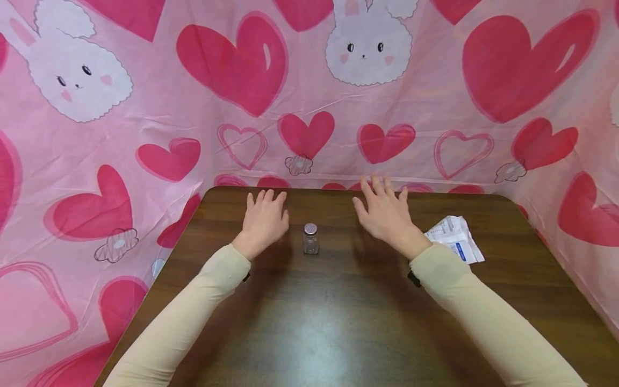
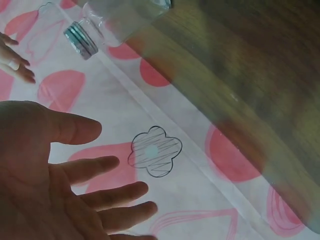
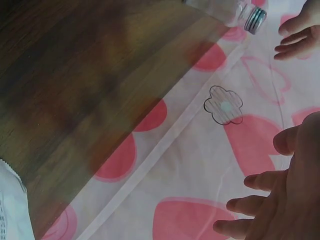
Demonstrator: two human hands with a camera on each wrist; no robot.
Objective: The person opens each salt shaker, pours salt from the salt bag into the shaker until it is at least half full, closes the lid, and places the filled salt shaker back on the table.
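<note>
A small clear glass shaker [image 1: 311, 242] with a silvery metal lid stands upright on the table between the two hands. To its left, my left hand [image 1: 265, 217] is held with fingers spread, holding nothing. My right hand [image 1: 386, 212] is to the shaker's right, fingers also spread and nothing held. In the left wrist view the shaker [image 2: 117, 25] is partly cut off at the top, apart from the left hand [image 2: 75, 175]. The right wrist view has the shaker [image 3: 225, 12] at its top edge, away from the right hand [image 3: 285, 180].
A crumpled white packet [image 1: 459, 242] with printing and a blue label lies right of the right hand, partly behind the right wrist. The dark wooden table [image 1: 314, 322] ends at a pink cloth [image 1: 425, 102] with hearts and rabbits, hung at the back and sides.
</note>
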